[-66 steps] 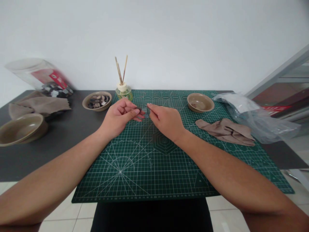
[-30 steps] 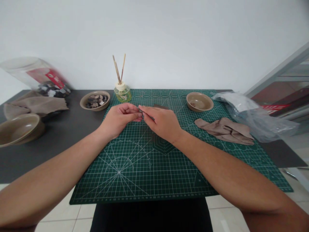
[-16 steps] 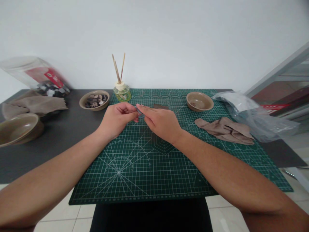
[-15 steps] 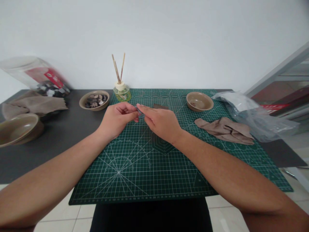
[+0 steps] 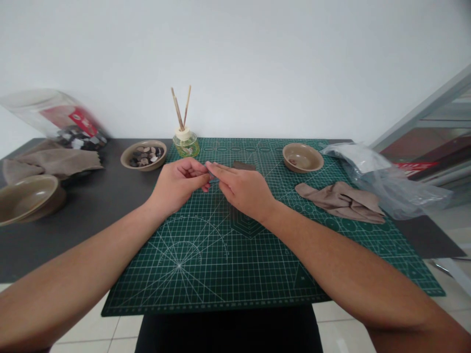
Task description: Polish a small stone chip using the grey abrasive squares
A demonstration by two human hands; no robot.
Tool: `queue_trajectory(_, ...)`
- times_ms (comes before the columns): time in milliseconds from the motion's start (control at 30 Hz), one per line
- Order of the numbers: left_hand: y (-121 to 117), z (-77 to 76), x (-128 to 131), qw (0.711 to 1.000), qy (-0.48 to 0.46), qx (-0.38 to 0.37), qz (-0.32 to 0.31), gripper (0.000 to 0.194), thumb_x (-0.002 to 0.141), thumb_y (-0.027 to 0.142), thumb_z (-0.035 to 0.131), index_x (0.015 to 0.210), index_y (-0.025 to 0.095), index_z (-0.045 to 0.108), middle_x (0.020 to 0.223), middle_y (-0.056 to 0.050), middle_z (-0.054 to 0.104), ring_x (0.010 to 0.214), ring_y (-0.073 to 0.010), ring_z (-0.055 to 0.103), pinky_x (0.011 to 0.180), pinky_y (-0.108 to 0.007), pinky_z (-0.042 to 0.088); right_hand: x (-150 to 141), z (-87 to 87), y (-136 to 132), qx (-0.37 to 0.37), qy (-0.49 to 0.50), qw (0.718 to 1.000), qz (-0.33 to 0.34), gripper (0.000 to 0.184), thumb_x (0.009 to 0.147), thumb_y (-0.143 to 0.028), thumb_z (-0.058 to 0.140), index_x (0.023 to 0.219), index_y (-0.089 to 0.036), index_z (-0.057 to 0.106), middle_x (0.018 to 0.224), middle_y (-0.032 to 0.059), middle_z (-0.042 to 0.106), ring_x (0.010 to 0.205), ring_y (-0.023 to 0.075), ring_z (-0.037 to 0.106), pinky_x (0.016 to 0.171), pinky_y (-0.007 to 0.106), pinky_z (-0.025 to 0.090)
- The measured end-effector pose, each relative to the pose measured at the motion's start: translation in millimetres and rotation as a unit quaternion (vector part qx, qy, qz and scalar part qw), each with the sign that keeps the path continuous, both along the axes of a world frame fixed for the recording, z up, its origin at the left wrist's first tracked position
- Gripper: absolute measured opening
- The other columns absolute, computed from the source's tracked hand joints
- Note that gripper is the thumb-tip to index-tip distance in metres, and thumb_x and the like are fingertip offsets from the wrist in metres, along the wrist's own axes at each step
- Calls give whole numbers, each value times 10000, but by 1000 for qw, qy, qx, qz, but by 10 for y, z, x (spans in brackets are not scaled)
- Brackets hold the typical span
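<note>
My left hand point(image 5: 181, 182) is closed, thumb against curled fingers, pinching a small greyish piece point(image 5: 211, 175) whose kind I cannot make out. My right hand point(image 5: 245, 187) meets it from the other side, its fingers stretched out together and their tips pressed over the piece. Both hands are just above the green cutting mat point(image 5: 206, 279). Behind my right hand lies a flat dark brown piece point(image 5: 244, 165), partly hidden by the hand.
A bowl of dark and pale pieces point(image 5: 125, 158), a reed diffuser point(image 5: 186, 143) and a bowl point(image 5: 302, 159) stand at the back. A brown cloth point(image 5: 340, 201) and clear plastic bag point(image 5: 401, 189) lie right. Left are another bowl point(image 5: 27, 198), a cloth point(image 5: 55, 163) and a bag of pieces point(image 5: 79, 132).
The fingertips of my right hand have slid slightly to the left over the small piece. My left hand keeps its pinch. The whole view has shifted a little.
</note>
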State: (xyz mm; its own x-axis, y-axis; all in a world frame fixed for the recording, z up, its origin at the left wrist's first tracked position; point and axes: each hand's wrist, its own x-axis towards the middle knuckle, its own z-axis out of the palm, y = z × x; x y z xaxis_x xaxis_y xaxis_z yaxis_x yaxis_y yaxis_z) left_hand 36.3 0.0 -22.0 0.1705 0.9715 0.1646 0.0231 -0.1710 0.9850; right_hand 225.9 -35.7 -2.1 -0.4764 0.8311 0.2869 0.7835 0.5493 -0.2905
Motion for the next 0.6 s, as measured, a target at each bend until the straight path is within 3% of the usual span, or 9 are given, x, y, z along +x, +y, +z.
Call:
queue_trajectory(333, -5, 4, 25, 998, -53, 34, -9, 234, 651, 163, 889, 757, 170, 681, 640, 21, 740, 515, -127, 688, 553, -242, 582, -1, 10, 0, 4, -7, 1000, -30, 554, 1054, -122, 442, 1604, -179, 470, 1559, 67, 590, 1316, 212, 689, 1007, 340, 609)
queue_trajectory(600, 0, -2, 26, 998, -34, 39, -36, 262, 686, 204, 885, 772, 193, 638, 616, 37, 710, 546, -137, 697, 586, -254, 589, -19, 26, -16, 6, -13, 1000, -8, 596, 1039, -106, 437, 1605, -285, 478, 1635, 14, 489, 1200, 198, 746, 1011, 352, 615)
